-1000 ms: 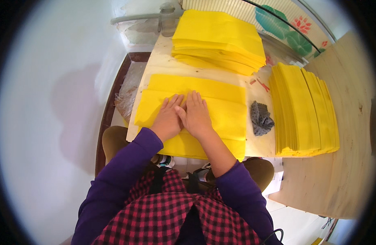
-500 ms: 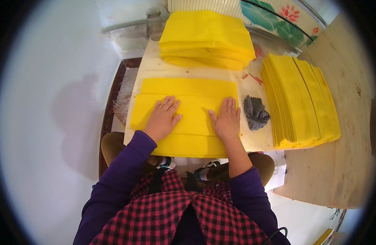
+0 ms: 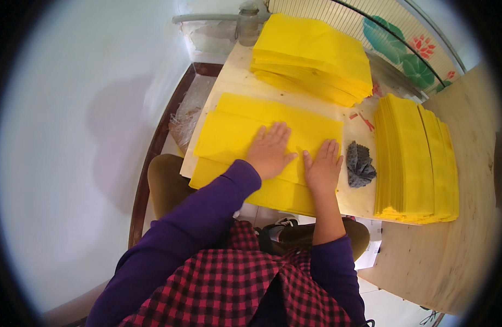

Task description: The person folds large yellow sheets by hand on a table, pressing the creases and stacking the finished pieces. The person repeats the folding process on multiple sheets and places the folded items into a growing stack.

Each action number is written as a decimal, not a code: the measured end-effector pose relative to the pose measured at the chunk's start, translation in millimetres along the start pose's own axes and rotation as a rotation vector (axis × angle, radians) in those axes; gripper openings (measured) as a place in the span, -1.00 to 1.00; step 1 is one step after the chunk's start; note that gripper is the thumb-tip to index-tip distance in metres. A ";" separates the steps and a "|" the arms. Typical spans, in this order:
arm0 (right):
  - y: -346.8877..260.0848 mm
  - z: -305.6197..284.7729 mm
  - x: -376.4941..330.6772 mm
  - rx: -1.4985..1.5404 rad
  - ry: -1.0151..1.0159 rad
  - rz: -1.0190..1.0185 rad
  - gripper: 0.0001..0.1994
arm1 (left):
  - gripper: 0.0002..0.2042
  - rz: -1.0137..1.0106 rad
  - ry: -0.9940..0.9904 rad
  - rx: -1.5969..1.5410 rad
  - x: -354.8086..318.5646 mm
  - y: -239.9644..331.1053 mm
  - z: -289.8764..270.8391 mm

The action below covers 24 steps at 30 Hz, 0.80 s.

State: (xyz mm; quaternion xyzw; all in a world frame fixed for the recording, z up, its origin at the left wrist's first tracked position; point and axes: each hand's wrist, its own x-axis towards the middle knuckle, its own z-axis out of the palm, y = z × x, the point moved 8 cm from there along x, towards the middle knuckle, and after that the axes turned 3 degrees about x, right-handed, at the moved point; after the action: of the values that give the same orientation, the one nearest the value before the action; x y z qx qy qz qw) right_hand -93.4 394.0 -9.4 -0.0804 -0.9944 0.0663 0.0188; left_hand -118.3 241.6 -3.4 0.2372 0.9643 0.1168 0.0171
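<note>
A yellow fabric-like sheet lies on the wooden table in front of me, with a folded layer across its middle and other layers showing beyond and nearer. My left hand rests flat on the folded layer, fingers spread and pointing away from me. Close by on the right, my right hand lies flat at the sheet's right edge, fingers stretched out. Neither hand grips anything. What lies under the palms is hidden.
A tall stack of yellow sheets sits at the back. Folded yellow pieces stand in a pile on the right. Between them and the sheet are a crumpled grey cloth and red scraps. A glass jar stands far left.
My left hand has slid right across the folded layer, nearer to my right hand. The right hand stays at the right edge. The whole view has shifted and tilted.
</note>
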 end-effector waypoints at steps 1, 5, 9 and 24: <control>-0.6 -0.7 -0.2 0.005 0.022 -0.009 -0.19 | -0.32 -0.051 0.013 0.011 -3.4 -17.0 -2.3; -1.0 0.3 -0.8 0.005 0.033 -0.011 -0.20 | -0.30 -0.218 0.071 0.038 -22.0 -80.7 -18.0; -4.7 -5.9 2.8 0.015 0.005 0.022 -0.15 | -0.31 -0.257 0.112 0.055 -27.4 -96.8 -24.6; -66.0 1.2 5.2 0.105 -0.060 -0.123 -0.16 | -0.32 -0.233 0.152 0.141 -26.2 -95.0 -21.3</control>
State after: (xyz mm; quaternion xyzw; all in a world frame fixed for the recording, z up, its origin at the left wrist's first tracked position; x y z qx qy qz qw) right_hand -109.0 330.1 -1.6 -0.0163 -0.9927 0.1196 -0.0026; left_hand -140.0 143.2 -5.5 0.1146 0.9896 0.0638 -0.0590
